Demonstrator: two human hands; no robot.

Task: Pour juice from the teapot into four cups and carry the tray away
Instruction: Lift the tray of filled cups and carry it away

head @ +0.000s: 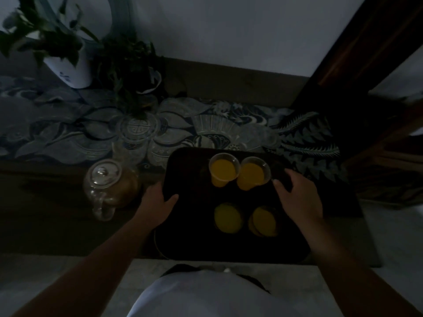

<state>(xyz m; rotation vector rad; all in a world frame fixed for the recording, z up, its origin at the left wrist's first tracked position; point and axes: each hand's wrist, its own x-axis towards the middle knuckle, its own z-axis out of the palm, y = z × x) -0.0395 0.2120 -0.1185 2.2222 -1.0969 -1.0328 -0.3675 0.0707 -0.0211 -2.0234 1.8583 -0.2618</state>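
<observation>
1. The dark tray (190, 225) sits at the near edge of the table, with the left hand (158, 202) curled round its left rim, thumb on top.
2. The right hand (299, 197) clasps the right rim, fingers bent over the edge.
3. Four cups of juice (224, 169) stand between the hands, two far, two near.
4. The glass teapot (109, 186) rests just left of the tray, apart from the fingers.
5. A white pot (73, 72) bears a blue mark, too dim to read.
</observation>
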